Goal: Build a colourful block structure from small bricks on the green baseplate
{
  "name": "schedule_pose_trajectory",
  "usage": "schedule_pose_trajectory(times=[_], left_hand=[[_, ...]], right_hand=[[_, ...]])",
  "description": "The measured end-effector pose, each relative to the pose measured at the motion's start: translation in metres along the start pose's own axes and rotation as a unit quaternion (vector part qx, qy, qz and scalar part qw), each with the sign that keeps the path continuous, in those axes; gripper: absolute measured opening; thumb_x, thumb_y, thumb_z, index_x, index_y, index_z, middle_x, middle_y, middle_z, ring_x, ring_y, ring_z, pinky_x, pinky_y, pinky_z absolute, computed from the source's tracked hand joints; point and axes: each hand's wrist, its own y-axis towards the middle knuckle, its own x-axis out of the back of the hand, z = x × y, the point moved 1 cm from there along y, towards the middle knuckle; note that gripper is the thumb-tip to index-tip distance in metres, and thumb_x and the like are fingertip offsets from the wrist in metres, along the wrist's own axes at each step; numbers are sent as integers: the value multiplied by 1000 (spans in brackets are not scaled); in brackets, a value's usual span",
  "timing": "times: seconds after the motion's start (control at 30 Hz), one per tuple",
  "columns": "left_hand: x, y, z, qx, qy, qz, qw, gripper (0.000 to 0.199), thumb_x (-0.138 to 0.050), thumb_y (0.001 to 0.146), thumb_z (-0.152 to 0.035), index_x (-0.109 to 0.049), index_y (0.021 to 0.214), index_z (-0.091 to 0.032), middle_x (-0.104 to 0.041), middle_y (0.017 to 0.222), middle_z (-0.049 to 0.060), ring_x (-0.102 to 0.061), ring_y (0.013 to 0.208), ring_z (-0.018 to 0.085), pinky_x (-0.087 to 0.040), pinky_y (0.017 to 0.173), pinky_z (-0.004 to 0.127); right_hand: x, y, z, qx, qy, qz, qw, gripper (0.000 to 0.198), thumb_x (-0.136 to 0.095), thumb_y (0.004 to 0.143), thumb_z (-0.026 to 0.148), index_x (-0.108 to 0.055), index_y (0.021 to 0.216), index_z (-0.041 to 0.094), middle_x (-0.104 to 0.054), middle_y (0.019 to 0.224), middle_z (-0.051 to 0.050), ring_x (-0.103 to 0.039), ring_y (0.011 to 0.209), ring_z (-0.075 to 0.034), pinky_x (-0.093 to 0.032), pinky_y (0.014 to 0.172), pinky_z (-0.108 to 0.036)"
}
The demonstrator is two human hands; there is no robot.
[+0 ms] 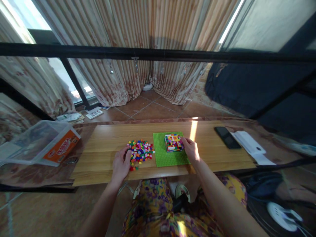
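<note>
A many-coloured block built of small toy bricks (pixel 173 143) sits on a green studded baseplate (pixel 160 159). At its right side is my right hand (pixel 190 148), thumb and fingers closed against the block's edge; whether a single loose brick is between them is hidden. To the left of the baseplate lies a spread pile of loose toy bricks (pixel 142 151) in mixed colours. My left hand (pixel 121 161) rests at the pile's left edge, its thumb and fingers curved and a little apart, with no brick plainly held.
The wooden table (pixel 106 138) carries a black phone (pixel 227 137) at the right, near a white paper box or sheet (pixel 250 146). A clear plastic bin (pixel 32 138) with an orange label stands at the left. A dark metal rail (pixel 158 54) crosses beyond the table.
</note>
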Motion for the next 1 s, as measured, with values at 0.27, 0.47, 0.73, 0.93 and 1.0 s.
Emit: schedule_pose_trajectory(times=[0.27, 0.47, 0.73, 0.93, 1.0], left_hand=[[0, 0, 3, -17, -12, -8, 1000, 41, -41, 90, -46, -67, 108, -19, -70, 114, 11, -62, 108, 26, -47, 97, 43], [-1, 0, 6, -16, 3, 0, 1000, 46, -37, 92, -46, -67, 110, -15, -69, 115, 13, -61, 109, 27, -45, 100, 44], [-1, -5, 2, -8, -17, -20, 1000, 41, -39, 93, -42, -67, 109, -17, -69, 116, 11, -61, 111, 25, -45, 101, 43], [0, -9, 0, 13, -40, -33, 999, 40, -37, 96, -40, -67, 110, -17, -69, 116, 10, -61, 111, 23, -44, 103, 40], [0, -10, 0, 20, -53, -35, 998, 40, -36, 96, -39, -67, 111, -18, -69, 117, 9, -61, 112, 22, -44, 103, 40]], right_hand=[[1, -7, -3, 31, -27, 22, 999, 55, -63, 63, 72, -64, 72, 18, -68, 62, -2, -63, 59, -17, -52, 57, -29], [-1, -8, -6, 33, -40, 22, 998, 54, -68, 60, 66, -68, 80, 16, -71, 69, -3, -65, 63, -19, -53, 61, -30], [4, -8, -5, 43, -59, 18, 997, 58, -69, 60, 67, -69, 85, 15, -70, 73, -5, -63, 67, -19, -51, 63, -31], [2, -52, -1, 212, -153, -162, 951, 42, -61, 80, 51, -67, 101, 16, -68, 93, -9, -62, 79, -18, -50, 73, -33], [-14, -79, 4, 270, -191, -76, 941, 29, -57, 86, 43, -68, 98, 19, -68, 95, -8, -62, 86, -19, -49, 82, -35]])
